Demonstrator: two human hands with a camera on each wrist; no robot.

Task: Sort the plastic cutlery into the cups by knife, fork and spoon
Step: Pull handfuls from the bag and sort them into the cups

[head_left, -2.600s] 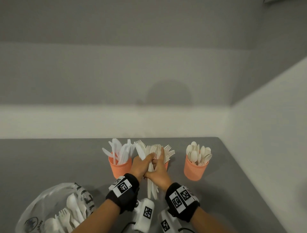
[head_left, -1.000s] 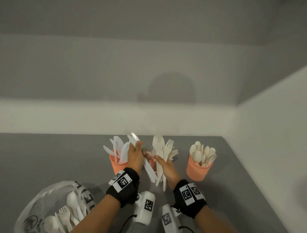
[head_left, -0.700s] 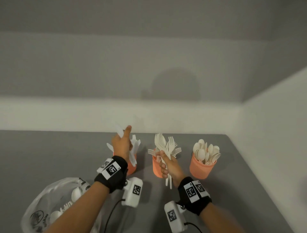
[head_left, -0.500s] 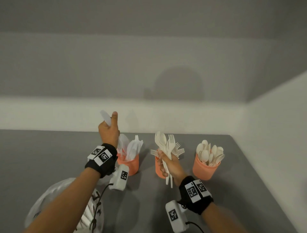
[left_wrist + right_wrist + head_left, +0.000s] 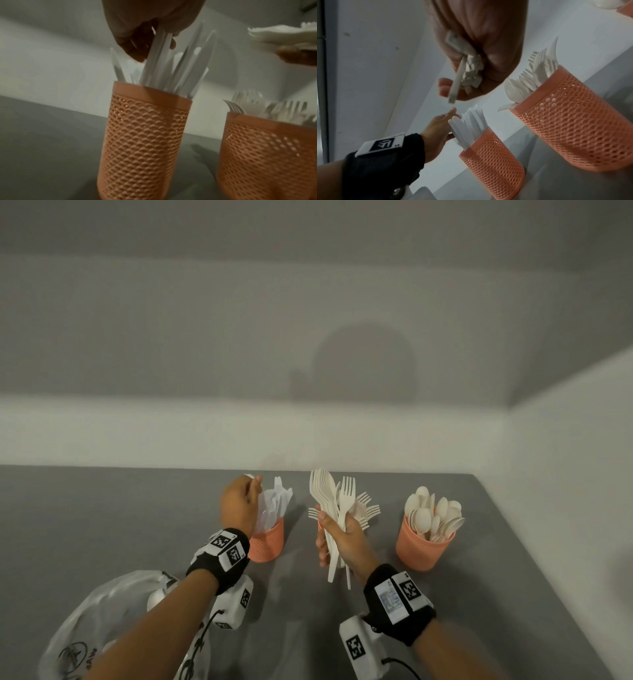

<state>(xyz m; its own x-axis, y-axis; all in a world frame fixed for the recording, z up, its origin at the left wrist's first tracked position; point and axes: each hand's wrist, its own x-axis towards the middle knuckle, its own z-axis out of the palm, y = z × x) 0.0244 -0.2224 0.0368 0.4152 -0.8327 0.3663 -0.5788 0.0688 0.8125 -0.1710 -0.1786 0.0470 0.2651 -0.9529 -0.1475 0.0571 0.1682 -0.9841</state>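
Three orange mesh cups stand in a row on the grey table. My left hand [image 5: 244, 503] is over the left knife cup [image 5: 268, 544] and pinches the tops of a few white knives [image 5: 158, 56] whose lower ends stand inside that cup [image 5: 145, 135]. My right hand [image 5: 337, 537] grips a bunch of cream forks [image 5: 334, 501] by their handles [image 5: 467, 70], held upright in front of the middle fork cup [image 5: 573, 121]; in the head view that cup is mostly hidden behind the hand. The right cup [image 5: 424, 547] holds spoons [image 5: 433, 513].
A clear plastic bag [image 5: 113, 621] with more cutlery lies at the near left, under my left forearm. White walls close the table at the back and along the right. Bare grey table [image 5: 102, 525] stretches to the left of the cups.
My hands parted, the left taking the knives, the right keeping the forks. The left hand lifted the knives and then lowered them into the left cup. The right hand barely moved.
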